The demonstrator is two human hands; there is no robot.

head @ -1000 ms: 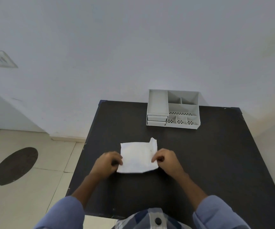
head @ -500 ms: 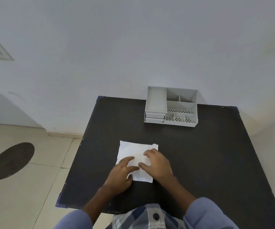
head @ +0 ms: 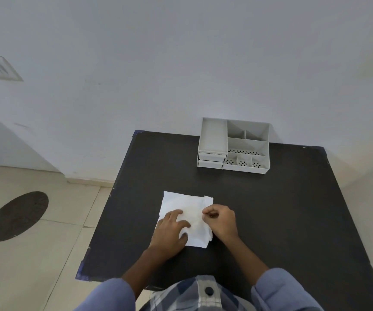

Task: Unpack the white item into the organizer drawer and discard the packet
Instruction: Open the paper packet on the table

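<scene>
You are facing a black table (head: 281, 209) set against a pale wall. On it, at the far edge by the wall, stands a grey organizer (head: 234, 145), its drawers on the left side. Nearer you than the organizer, and a little left of it, a white packet (head: 184, 203) lies flat on the tabletop; it may be slightly creased along its right edge.

Bare dark surface (head: 281, 221) between packet (head: 182, 204) and organizer (head: 212, 140); organizer backed against wall (head: 181, 63).
</scene>
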